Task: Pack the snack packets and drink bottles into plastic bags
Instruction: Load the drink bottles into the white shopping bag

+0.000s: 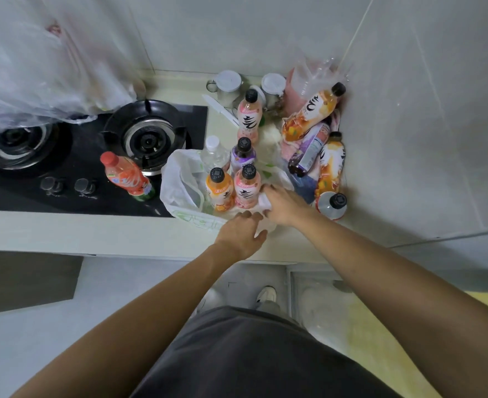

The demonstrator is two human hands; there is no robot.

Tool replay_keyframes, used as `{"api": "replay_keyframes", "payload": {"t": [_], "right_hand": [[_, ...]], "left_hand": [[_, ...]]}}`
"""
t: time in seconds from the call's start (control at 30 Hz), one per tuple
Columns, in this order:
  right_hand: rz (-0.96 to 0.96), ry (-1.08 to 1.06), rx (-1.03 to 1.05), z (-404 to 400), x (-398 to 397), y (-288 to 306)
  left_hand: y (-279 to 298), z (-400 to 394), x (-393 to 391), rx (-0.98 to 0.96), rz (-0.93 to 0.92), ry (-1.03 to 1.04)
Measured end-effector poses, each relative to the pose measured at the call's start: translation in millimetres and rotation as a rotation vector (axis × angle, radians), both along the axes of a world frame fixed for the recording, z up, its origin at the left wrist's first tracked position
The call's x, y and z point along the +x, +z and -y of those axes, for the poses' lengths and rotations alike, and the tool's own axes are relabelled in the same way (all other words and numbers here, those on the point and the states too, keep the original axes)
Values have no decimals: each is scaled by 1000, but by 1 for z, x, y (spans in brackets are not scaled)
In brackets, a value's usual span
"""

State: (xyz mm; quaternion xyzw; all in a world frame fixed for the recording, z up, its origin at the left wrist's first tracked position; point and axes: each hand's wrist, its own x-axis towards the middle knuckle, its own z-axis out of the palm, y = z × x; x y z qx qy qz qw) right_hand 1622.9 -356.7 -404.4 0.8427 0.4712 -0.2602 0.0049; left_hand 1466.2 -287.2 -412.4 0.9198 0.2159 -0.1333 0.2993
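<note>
Unreadable bold black script on bottles

left fingertips: tucked into the white bag, can't be seen
bottle labels: way too blurred to be read
hanging plastic sheet: chopped off by the left edge
left burner: partly covered by that sheet

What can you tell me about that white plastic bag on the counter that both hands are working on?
The white plastic bag is thin and crumpled with faint green print, lying open on the pale counter beside the stove. Several upright drink bottles stand in its mouth, an orange one and a pink one nearest. The left hand and right hand both grip its near edge.
</note>
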Motion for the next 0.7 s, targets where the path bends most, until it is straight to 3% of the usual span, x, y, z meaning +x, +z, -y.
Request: {"api": "replay_keyframes", "payload": {"t": [0.1,0.5,0.7], "right_hand": [[84,63,-73,2,6,-4],[405,168,-208,-4,8,5],[436,426,-218,-14,17,-2]], "left_hand": [[-12,4,9,0,-89,25],[-25,21,30,226,-159,-16],[-27,23,33,277,-112,-28]]}}
